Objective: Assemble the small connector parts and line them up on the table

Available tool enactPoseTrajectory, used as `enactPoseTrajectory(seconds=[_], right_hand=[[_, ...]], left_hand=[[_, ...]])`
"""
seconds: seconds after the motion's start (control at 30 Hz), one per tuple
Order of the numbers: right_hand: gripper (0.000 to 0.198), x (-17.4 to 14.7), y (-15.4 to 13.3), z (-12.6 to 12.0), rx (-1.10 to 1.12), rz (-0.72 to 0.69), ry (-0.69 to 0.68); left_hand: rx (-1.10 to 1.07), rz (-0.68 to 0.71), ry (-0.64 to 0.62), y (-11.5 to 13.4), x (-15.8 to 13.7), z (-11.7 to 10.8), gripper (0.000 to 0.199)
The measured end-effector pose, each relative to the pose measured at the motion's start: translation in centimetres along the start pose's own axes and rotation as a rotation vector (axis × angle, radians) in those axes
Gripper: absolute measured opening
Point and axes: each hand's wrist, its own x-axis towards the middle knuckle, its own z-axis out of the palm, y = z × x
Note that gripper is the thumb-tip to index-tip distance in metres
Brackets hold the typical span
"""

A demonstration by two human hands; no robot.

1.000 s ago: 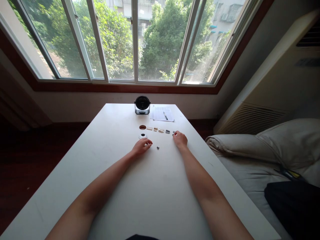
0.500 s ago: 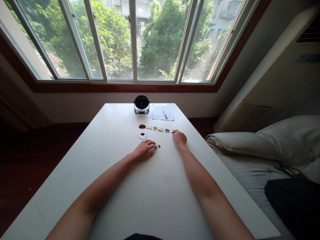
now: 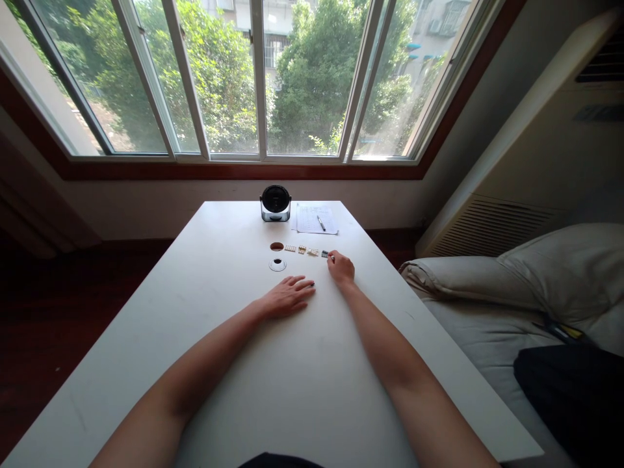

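My left hand (image 3: 289, 297) lies palm down on the white table (image 3: 234, 364), its fingers stretched out and slightly apart. At its fingertips sits a small dark piece (image 3: 312, 284), partly covered by them. Farther right, my right hand (image 3: 342, 268) is closed in a pinch, with a small dark piece (image 3: 333, 259) showing at the fingertips; its exact kind is too small to make out. Beside those fingertips is a group of dark grey pieces (image 3: 324, 253), the right end of a row. Leftward follow white pieces (image 3: 312, 252), gold-coloured pieces (image 3: 302, 249) and pale pieces (image 3: 290, 248).
Left of the row is a round hole (image 3: 277, 246) in the tabletop, with a clear round cover (image 3: 277, 264) in front. A small black fan (image 3: 275, 200) stands at the back, beside paper sheets (image 3: 309, 221) bearing a pen (image 3: 320, 223). A sofa (image 3: 458, 279) adjoins the right side.
My right hand has shifted left, over where the rightmost pieces lay, towards the dark grey group. My left hand has moved slightly right and down, its fingers reaching the small dark piece.
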Motion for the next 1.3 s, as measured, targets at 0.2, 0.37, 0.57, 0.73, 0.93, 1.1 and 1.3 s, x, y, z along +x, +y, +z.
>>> enactPoseTrajectory(seconds=[0.2, 0.37, 0.57, 0.73, 0.93, 1.1, 1.3], right_hand=[[0.019, -1.3, -2.2, 0.5, 0.129, -0.319, -0.076], [0.015, -2.2, -3.3, 0.9, 0.223, -0.498, -0.128], [0.014, -2.7, -4.3, 1.3, 0.303, -0.539, -0.138], [0.014, -2.8, -4.5, 1.3, 0.317, -0.549, -0.153], [0.014, -2.9, -4.6, 1.1, 0.306, -0.563, -0.171], [0.014, -3.1, -4.5, 1.1, 0.300, -0.547, -0.191], [0.013, -3.1, -5.3, 0.7, 0.337, -0.559, -0.190]], left_hand=[[-0.079, -0.100, 0.135, -1.2, -0.2, -0.7, 0.037], [-0.095, -0.202, 0.205, -2.6, -0.7, -1.0, 0.022], [-0.038, -0.352, 0.272, -3.4, -1.1, -0.8, 0.020], [0.081, -0.496, 0.306, -4.0, -1.6, -1.1, 0.018], [0.180, -0.712, 0.203, -4.3, -1.9, -1.4, 0.023], [0.256, -0.749, 0.044, -3.3, -1.4, -1.8, 0.027], [0.235, -0.849, 0.083, -3.0, -1.2, -1.9, 0.032]])
